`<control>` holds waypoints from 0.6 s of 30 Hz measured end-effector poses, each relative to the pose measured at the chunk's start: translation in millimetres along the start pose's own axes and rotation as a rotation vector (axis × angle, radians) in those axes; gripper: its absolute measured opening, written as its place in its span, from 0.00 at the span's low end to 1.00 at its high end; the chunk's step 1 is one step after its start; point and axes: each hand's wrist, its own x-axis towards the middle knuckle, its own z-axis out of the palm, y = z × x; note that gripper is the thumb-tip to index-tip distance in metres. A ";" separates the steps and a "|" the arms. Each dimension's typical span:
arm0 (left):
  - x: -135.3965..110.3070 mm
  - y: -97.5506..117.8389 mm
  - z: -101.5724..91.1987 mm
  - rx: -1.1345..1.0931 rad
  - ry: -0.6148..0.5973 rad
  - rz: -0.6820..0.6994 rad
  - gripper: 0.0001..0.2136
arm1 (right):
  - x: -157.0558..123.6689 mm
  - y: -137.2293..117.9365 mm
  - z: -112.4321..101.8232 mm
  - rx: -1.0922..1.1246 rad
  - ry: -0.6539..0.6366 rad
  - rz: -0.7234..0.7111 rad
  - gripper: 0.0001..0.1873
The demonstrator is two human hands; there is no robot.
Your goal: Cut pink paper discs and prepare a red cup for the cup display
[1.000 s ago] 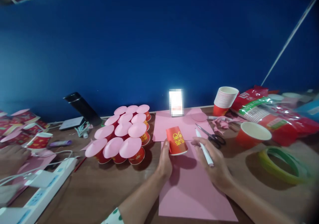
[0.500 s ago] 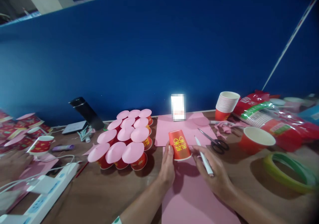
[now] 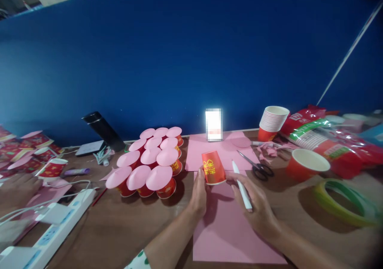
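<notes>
A red paper cup [image 3: 214, 167] with gold lettering is upside down and slightly tilted above the pink paper sheet [image 3: 230, 237]. My left hand [image 3: 199, 197] grips its left side, thumb toward me. My right hand [image 3: 254, 205] has its fingertips at the cup's lower right edge, and a white marker [image 3: 243, 189] lies in the same hand, pointing up and left. Another pink sheet [image 3: 197, 153] lies behind, with a pink paper circle [image 3: 240, 142] on it. Scissors [image 3: 259, 168] rest just right of the cup, partly on that sheet.
Several upturned red cups topped with pink discs [image 3: 158, 178] stand left. A power strip [image 3: 56, 225] and another person's hand [image 3: 20, 189] are farther left. On the right are a cup stack [image 3: 273, 119], a single cup [image 3: 308, 163], a bagged cup pack [image 3: 326, 137] and tape rolls [image 3: 344, 203].
The red cup has turned in my hands, so its gold lettering now sits farther left. The marker stays in my right hand. The view has shifted slightly.
</notes>
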 end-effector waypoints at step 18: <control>-8.8 13.0 5.8 0.143 -0.034 -0.011 0.33 | 0.3 1.7 -5.7 -0.087 0.006 -0.084 0.18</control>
